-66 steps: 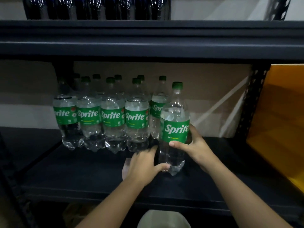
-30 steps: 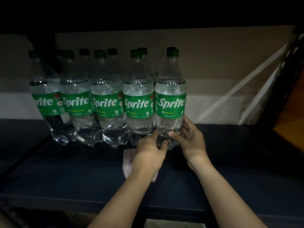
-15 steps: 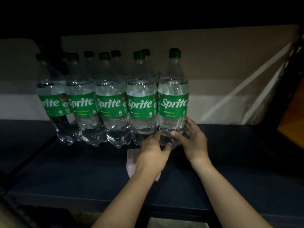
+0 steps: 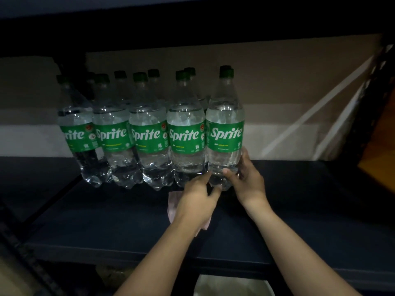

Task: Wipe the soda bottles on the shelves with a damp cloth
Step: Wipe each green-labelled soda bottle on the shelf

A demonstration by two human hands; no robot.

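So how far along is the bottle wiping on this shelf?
Hard to say what is already wiped; nothing shows it. In hand: the rightmost bottle stands in the front row, with the right hand and left hand at its base, the pink cloth under the left. The other bottles may remain.

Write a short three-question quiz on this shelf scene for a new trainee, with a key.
1. True or false: both hands are on the same bottle.
2. How many Sprite bottles stand in the front row?
3. Where is the pink cloth? A) draped over a cap B) under the left hand, on the shelf C) in the right hand

Key
1. True: the left hand and the right hand both hold the base of the rightmost bottle.
2. Five, labels facing out; more stand behind.
3. B: the cloth shows beneath the left hand on the dark shelf; whether the fingers grip it cannot be told.
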